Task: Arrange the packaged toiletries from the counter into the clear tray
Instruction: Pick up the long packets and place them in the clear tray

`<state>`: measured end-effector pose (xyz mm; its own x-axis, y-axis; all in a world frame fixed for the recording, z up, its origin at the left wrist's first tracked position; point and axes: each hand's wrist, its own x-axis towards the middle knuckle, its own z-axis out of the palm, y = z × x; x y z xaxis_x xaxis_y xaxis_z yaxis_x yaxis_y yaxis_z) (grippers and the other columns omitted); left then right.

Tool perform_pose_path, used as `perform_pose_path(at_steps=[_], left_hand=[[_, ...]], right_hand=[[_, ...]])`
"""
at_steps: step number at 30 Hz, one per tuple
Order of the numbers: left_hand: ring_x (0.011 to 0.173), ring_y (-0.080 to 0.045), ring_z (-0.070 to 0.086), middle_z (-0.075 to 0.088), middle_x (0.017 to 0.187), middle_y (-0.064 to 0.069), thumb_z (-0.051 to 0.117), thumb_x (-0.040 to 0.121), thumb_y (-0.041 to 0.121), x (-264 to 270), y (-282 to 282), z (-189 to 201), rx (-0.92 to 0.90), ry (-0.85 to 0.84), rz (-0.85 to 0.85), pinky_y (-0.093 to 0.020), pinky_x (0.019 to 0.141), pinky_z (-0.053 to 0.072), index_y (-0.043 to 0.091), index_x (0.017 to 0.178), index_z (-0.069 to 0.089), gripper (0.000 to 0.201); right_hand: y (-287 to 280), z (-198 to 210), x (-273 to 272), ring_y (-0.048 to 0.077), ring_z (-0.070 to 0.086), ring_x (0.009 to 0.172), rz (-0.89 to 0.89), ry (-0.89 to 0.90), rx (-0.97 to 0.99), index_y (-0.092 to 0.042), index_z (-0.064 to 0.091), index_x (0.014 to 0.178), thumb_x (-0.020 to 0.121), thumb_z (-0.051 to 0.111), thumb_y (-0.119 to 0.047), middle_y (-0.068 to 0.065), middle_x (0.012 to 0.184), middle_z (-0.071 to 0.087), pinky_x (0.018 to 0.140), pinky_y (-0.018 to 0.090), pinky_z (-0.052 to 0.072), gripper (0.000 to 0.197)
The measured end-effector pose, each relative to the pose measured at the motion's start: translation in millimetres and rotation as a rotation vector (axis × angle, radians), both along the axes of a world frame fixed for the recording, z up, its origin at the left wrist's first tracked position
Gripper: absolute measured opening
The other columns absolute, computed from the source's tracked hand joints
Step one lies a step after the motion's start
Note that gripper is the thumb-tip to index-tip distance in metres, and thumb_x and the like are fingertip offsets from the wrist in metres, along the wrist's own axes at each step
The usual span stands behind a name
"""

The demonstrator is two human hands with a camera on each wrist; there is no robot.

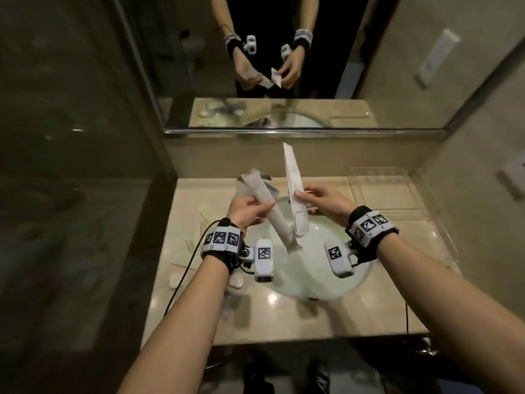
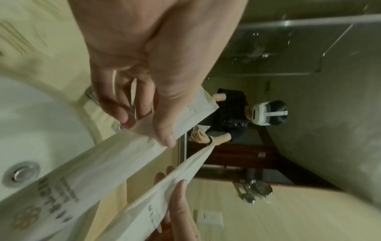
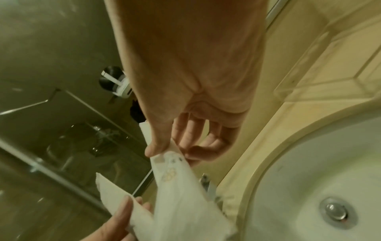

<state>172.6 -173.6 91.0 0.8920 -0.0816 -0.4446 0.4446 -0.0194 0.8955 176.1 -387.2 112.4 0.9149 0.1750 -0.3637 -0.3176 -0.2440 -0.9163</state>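
Observation:
My left hand [image 1: 255, 206] grips a long white paper packet [image 1: 279, 220], which tilts down over the sink; the same left hand [image 2: 144, 124] and its packet [image 2: 98, 166] show in the left wrist view. My right hand [image 1: 305, 199] pinches a second long white packet [image 1: 292, 172], held nearly upright, thumb against fingers. In the right wrist view the right hand [image 3: 164, 151] holds this packet [image 3: 177, 182] by its middle. The two packets cross close together above the basin. The clear tray [image 1: 380, 169] stands on the counter at the right, with nothing visible inside it.
A white round sink [image 1: 312, 277] fills the counter's middle. Small white packets [image 1: 236, 281] and thin wrapped sticks [image 1: 190, 245] lie on the left counter. A mirror [image 1: 284, 66] rises behind, a glass wall stands at the left, and the tiled wall is to the right of the tray.

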Motion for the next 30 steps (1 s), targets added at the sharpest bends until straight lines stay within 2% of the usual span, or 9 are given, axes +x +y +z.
perform_pose_path(at_steps=[3, 5, 10, 13, 15, 20, 24, 26, 30], left_hand=[[0.075, -0.012, 0.063, 0.070, 0.089, -0.004, 0.076, 0.079, 0.020, 6.4, -47.0, 5.0, 0.008, -0.015, -0.037, -0.022, 0.065, 0.049, 0.004, 0.108, 0.068, 0.034], [0.081, -0.016, 0.066, 0.071, 0.098, -0.008, 0.077, 0.078, 0.017, 9.5, -78.7, 6.6, -0.016, -0.012, -0.043, -0.025, 0.067, 0.053, 0.001, 0.110, 0.067, 0.037], [0.077, -0.021, 0.069, 0.070, 0.094, -0.012, 0.074, 0.080, 0.009, 9.9, -157.0, 7.5, -0.093, 0.048, -0.042, -0.029, 0.062, 0.061, 0.000, 0.106, 0.065, 0.029], [0.076, -0.020, 0.069, 0.069, 0.091, -0.011, 0.073, 0.082, 0.011, 9.1, -200.3, -0.3, -0.096, 0.077, -0.004, -0.025, 0.055, 0.060, -0.001, 0.107, 0.064, 0.029], [0.079, -0.021, 0.070, 0.070, 0.093, -0.012, 0.072, 0.083, 0.013, 10.1, -225.7, -8.1, -0.082, 0.102, 0.011, -0.026, 0.058, 0.061, 0.000, 0.107, 0.064, 0.029], [0.077, -0.021, 0.070, 0.070, 0.100, -0.016, 0.071, 0.084, 0.015, 10.1, -276.5, -29.9, -0.064, 0.165, 0.106, -0.028, 0.059, 0.061, -0.001, 0.108, 0.064, 0.029], [0.077, -0.022, 0.069, 0.069, 0.100, -0.014, 0.071, 0.085, 0.015, 4.7, -295.3, -43.0, -0.030, 0.188, 0.177, -0.028, 0.060, 0.061, 0.000, 0.109, 0.064, 0.029], [0.078, -0.023, 0.069, 0.069, 0.102, -0.016, 0.071, 0.084, 0.015, 2.9, -298.4, -48.7, -0.014, 0.201, 0.214, -0.027, 0.058, 0.061, -0.001, 0.110, 0.063, 0.031], [0.077, -0.022, 0.068, 0.067, 0.102, -0.016, 0.071, 0.085, 0.015, -0.8, -299.0, -57.6, -0.002, 0.202, 0.232, -0.028, 0.059, 0.061, -0.003, 0.111, 0.062, 0.033]], right_hand=[[-51.4, 8.6, -10.2, 0.010, 0.060, 0.079, -0.065, -0.014, -0.054, -0.007, 0.066, 0.111, 0.089, 0.069, -0.026, 0.000, 0.091, 0.068, 0.075, 0.026, 0.044, 0.029], [-88.1, 12.1, -14.8, 0.007, 0.059, 0.073, -0.106, -0.026, -0.086, -0.004, 0.065, 0.113, 0.087, 0.071, -0.025, 0.000, 0.088, 0.068, 0.071, 0.023, 0.044, 0.034], [-187.3, 9.7, -17.0, 0.006, 0.057, 0.064, -0.161, -0.059, -0.273, -0.006, 0.067, 0.112, 0.081, 0.078, -0.022, -0.004, 0.076, 0.067, 0.058, 0.019, 0.041, 0.037], [-246.8, -6.2, -12.5, 0.014, 0.063, 0.080, -0.104, -0.087, -0.483, -0.014, 0.064, 0.115, 0.077, 0.081, -0.022, 0.000, 0.094, 0.069, 0.070, 0.026, 0.048, 0.042], [-280.8, -23.3, -9.1, 0.019, 0.061, 0.089, -0.060, -0.085, -0.612, -0.014, 0.062, 0.118, 0.080, 0.078, -0.025, 0.002, 0.103, 0.067, 0.079, 0.031, 0.047, 0.042], [-331.4, -62.6, -5.6, 0.026, 0.059, 0.085, 0.171, -0.015, -0.936, -0.015, 0.062, 0.101, 0.095, 0.056, -0.033, 0.010, 0.101, 0.069, 0.076, 0.035, 0.046, 0.020], [-340.3, -88.6, -3.2, 0.022, 0.058, 0.077, 0.409, -0.032, -1.115, -0.021, 0.064, 0.096, 0.085, 0.067, -0.033, 0.002, 0.096, 0.071, 0.069, 0.029, 0.043, 0.017], [-338.5, -98.2, -1.3, 0.025, 0.063, 0.083, 0.523, -0.021, -1.199, -0.019, 0.063, 0.089, 0.081, 0.069, -0.032, 0.001, 0.093, 0.069, 0.068, 0.029, 0.044, 0.017], [-343.1, -118.7, -2.3, 0.027, 0.066, 0.096, 0.666, 0.078, -1.252, -0.015, 0.069, 0.103, 0.082, 0.070, -0.026, 0.004, 0.105, 0.068, 0.080, 0.032, 0.054, 0.024]])
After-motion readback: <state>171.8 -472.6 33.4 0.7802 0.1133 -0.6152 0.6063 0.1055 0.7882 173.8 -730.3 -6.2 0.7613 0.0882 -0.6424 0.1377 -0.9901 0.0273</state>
